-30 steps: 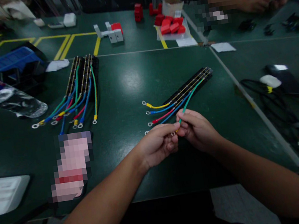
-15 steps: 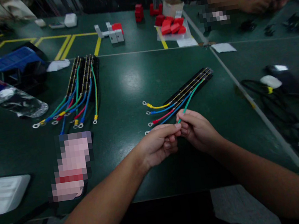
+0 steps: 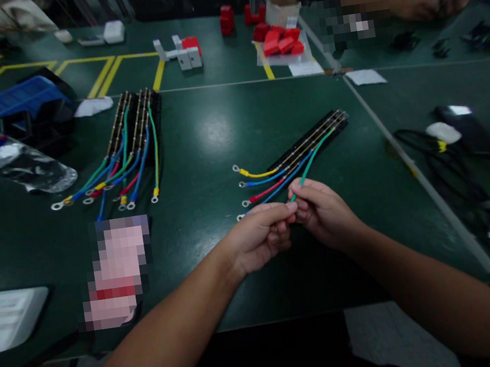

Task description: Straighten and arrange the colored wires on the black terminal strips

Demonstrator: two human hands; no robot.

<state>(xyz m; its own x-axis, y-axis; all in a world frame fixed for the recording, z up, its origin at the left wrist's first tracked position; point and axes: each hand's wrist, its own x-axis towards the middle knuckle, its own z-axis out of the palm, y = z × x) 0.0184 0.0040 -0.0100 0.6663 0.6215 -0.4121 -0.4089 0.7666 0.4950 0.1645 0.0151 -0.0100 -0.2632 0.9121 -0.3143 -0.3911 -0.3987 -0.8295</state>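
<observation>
A green wire [image 3: 313, 160] runs from a black terminal strip [image 3: 330, 120] down to my two hands. My left hand [image 3: 265, 232] pinches its lower stretch, and my right hand [image 3: 316, 207] pinches it just above, close beside the left. The wire's end is hidden by my fingers. Other wires leave the same strip: a yellow one [image 3: 264, 173], a red one [image 3: 269, 192] and blue ones, with ring terminals [image 3: 246, 203] on their ends. The left hand partly covers the lowest blue wire.
Two similar wired strips [image 3: 140, 110] lie to the left. Around them are a plastic bottle [image 3: 18, 163], a blurred pinkish phone-like thing [image 3: 116, 256] and a white box [image 3: 8, 317]. Red blocks [image 3: 280, 43] sit at the back. Black cables [image 3: 445, 179] lie at right, with a co-worker's hands [image 3: 434, 4] beyond.
The view has shifted very slightly. Both hands keep their pinch on the green wire in the same place.
</observation>
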